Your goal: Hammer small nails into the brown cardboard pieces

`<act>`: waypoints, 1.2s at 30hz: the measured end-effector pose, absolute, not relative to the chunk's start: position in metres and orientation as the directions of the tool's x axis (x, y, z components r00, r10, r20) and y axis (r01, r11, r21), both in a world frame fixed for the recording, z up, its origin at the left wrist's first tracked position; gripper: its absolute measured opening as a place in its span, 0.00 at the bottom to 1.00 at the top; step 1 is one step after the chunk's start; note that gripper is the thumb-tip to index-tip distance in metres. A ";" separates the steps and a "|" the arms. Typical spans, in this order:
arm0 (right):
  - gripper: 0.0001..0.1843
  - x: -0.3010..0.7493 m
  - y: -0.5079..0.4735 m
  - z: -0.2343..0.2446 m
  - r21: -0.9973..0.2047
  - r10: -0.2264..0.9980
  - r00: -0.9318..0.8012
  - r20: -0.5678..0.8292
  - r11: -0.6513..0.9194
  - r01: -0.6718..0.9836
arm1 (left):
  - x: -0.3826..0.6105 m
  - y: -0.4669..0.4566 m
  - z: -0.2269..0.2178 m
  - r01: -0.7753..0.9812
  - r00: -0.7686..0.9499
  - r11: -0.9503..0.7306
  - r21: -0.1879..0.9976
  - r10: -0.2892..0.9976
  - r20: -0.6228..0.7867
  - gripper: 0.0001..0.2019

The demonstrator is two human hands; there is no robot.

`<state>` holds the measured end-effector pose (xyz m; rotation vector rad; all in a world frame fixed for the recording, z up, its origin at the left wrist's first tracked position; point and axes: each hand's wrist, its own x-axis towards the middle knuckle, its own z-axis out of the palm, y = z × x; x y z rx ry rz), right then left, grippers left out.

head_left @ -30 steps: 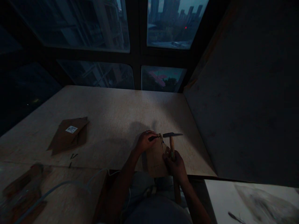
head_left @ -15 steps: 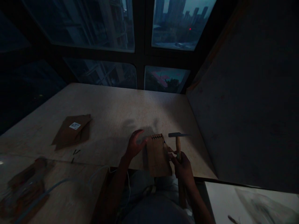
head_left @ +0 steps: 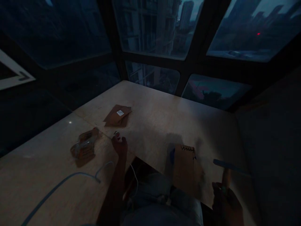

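Observation:
My left hand (head_left: 119,144) is stretched out to the left, its fingertips at a few small dark nails (head_left: 116,133) on the wooden table (head_left: 152,122). The light is too dim to show whether its fingers are closed. My right hand (head_left: 224,197) is low at the right and grips the wooden handle of a hammer (head_left: 229,168), head up. Between the hands a brown cardboard piece (head_left: 185,166) with a zigzag top edge lies at the table's near edge, and neither hand touches it.
A brown paper packet (head_left: 117,115) with a white label lies beyond the nails. A clear wrapped bundle (head_left: 84,146) and a pale cable (head_left: 70,179) lie on the lower board at left. Dark windows stand behind the table, and a dark panel rises at right.
My left hand has left the cardboard piece and reached left to the nails. The view has swung left. My right hand with the hammer has drawn back from the piece.

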<state>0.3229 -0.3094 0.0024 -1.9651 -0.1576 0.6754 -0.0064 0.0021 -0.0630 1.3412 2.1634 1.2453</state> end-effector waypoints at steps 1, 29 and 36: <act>0.30 0.323 -0.310 0.005 -0.844 0.386 0.825 -0.413 -0.503 -0.187 | -0.017 0.002 -0.061 0.606 -0.521 0.222 0.764 0.836 0.171 0.19; 0.28 0.302 -0.286 0.028 -0.895 0.401 0.848 -0.346 -0.413 -0.170 | -0.017 -0.013 -0.047 0.416 -0.276 -0.020 0.909 0.950 0.147 0.16; 0.28 0.299 -0.286 0.022 -0.926 0.424 0.847 -0.320 -0.329 -0.185 | 0.096 -0.049 -0.020 -0.137 0.119 0.135 0.981 0.986 -0.119 0.20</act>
